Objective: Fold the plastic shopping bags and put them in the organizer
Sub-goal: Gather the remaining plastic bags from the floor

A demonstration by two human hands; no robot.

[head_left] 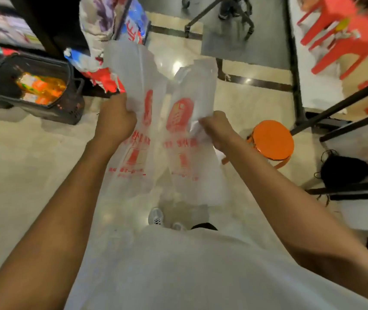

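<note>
A translucent white plastic shopping bag (156, 130) with red print hangs in the air in front of me, above the floor. My left hand (116, 119) grips its left edge near the top. My right hand (216, 128) pinches its right edge at about the same height. The bag is creased down its middle, so the red print shows as two halves. Its handles stick up above my hands and its bottom hangs down toward my shoes. No organizer can be made out in this view.
A black shopping basket (33, 86) with orange packets sits on the floor at left, beside a shelf. An orange round stool (272, 139) stands at right, next to a black-framed table (317, 86). Red plastic stools (344, 32) are stacked at the far right.
</note>
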